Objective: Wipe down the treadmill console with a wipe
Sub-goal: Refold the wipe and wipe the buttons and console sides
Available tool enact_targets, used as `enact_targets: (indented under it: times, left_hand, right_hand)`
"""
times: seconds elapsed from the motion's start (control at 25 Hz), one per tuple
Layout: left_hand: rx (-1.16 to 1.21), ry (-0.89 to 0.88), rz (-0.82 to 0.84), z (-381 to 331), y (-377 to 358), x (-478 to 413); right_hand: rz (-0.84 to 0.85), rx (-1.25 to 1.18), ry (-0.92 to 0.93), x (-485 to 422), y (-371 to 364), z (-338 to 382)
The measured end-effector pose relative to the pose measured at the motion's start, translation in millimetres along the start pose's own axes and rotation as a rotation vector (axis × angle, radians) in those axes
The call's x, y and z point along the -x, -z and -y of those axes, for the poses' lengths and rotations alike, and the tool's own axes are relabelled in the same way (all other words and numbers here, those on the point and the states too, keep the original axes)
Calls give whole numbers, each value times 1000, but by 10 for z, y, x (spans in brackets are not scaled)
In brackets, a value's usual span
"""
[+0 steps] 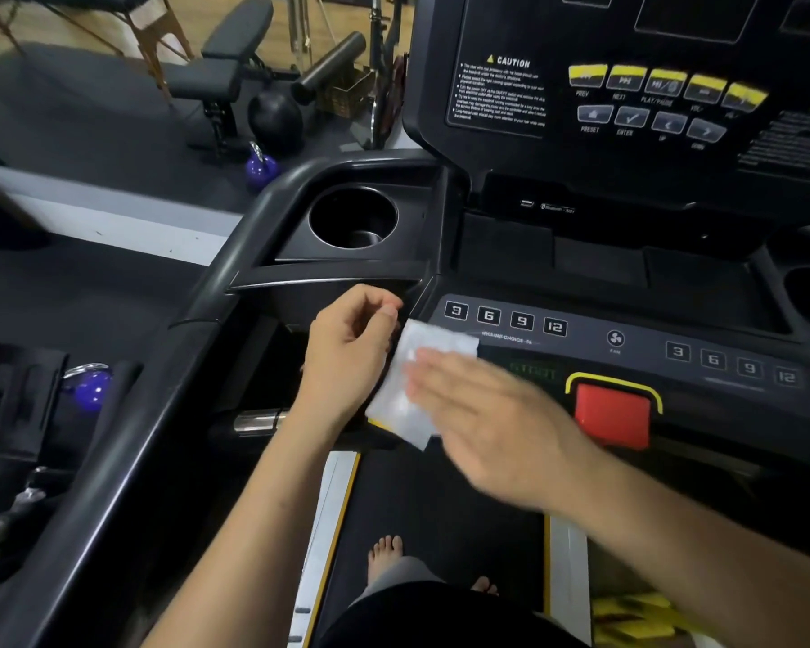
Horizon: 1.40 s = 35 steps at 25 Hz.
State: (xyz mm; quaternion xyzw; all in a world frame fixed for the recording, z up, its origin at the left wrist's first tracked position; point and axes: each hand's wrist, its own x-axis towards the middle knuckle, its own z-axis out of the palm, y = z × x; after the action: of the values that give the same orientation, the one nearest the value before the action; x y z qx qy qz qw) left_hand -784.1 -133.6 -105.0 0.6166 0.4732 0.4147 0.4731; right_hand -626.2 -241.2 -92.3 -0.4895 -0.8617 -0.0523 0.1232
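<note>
The black treadmill console (637, 329) fills the right half of the view, with numbered keys, a fan button and a red stop button (612, 416). A white wipe (410, 404) lies spread against the console's lower left edge. My left hand (347, 353) is curled at the wipe's left edge, thumb and forefinger pinched near its top corner. My right hand (492, 413) lies flat and blurred over the wipe's right side, fingers straight and pointing left. The wipe's right part is hidden under it.
A cup holder (352, 218) sits in the console's left wing, and the curved handrail (235, 254) runs down to the left. The upper display panel (627, 86) has yellow keys. My bare feet stand on the belt (440, 507). Gym gear and purple kettlebells (262, 168) lie left.
</note>
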Motion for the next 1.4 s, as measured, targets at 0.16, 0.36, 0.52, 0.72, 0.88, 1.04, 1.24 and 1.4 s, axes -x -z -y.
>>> enact_targets:
  times: [0.16,0.36,0.52,0.72,0.88,1.04,1.24,1.4]
  left_hand:
    - [8,-18,1,25,-33,14]
    - [49,-36,-8,33,-6,65]
    - [128,-21,13,25,2,64]
    - [139,-8,17,41,4,75]
    - [111,-49,21,33,-8,66]
    - [102,-46,11,44,4,71]
    - [95,-63,24,14,-11,80]
    - [89,-54,16,3,9,92]
  right_hand:
    - [-133,65,-293,-259,257,-319]
    - [-39,1,-65,-74,54,140]
    - [-57,-7,-394,-211,325,-421]
    - [9,-40,-131,73,67,179]
    - [-36,-11,-400,-13,293,-383]
    - [16,-2,-249,33,30,213]
    - [68,22,-394,-52,194,-234]
    - [97,-27,-328,-55,49,141]
